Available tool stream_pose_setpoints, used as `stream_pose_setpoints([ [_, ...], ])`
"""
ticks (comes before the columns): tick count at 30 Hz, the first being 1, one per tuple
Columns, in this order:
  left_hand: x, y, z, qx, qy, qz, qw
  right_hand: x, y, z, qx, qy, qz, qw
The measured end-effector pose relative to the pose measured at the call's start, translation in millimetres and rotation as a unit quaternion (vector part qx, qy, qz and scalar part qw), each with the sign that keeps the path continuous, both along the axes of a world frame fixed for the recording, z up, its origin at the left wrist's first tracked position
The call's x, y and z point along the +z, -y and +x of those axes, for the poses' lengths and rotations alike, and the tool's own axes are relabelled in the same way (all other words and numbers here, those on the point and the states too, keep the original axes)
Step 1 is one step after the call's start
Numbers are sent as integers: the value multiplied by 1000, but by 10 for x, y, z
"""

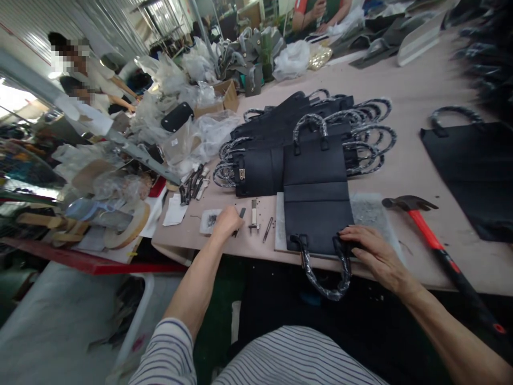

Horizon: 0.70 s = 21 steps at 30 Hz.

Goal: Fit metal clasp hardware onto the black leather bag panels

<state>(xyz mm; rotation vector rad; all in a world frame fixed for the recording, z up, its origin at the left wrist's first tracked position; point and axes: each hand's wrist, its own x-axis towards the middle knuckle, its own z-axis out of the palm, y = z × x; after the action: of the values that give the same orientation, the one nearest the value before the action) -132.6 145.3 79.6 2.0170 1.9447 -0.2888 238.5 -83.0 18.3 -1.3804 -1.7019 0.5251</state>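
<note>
A flat black handbag (316, 198) lies open on a grey stone slab (371, 211) at the table's near edge, its wrapped handles (324, 278) hanging over the edge. My right hand (371, 251) rests flat on the bag's lower right corner, fingers stretched out. My left hand (226, 222) is curled over a small pile of dark metal bits (210, 219) on a white scrap, fingers pinched together; what they hold is hidden. A metal punch (254, 214) and thin pins (267, 229) lie just right of that hand.
A red-handled hammer (430, 230) lies to the right of the slab. A stack of black bags with wrapped handles (312, 133) fans out behind. Another black bag (473, 166) lies far right. Plastic bags, boxes and tools crowd the left; other people work at the back.
</note>
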Motion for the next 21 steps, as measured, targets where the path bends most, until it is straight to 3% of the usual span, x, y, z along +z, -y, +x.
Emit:
stream_pose_setpoints([
  [8, -47, -66, 6, 6, 11, -28, 1000, 44, -14, -50, -14, -6, 15, 1000],
  [16, -37, 59, -94, 24, 143, -13, 989, 128, -29, -92, -4, -6, 44, 999],
  [19, -76, 117, -100, 73, 259, 12, 963, 158, -38, -105, -4, -3, 50, 999],
  [21, -77, 185, -52, 113, 378, 23, 919, 168, -38, -112, -3, -4, 47, 999],
])
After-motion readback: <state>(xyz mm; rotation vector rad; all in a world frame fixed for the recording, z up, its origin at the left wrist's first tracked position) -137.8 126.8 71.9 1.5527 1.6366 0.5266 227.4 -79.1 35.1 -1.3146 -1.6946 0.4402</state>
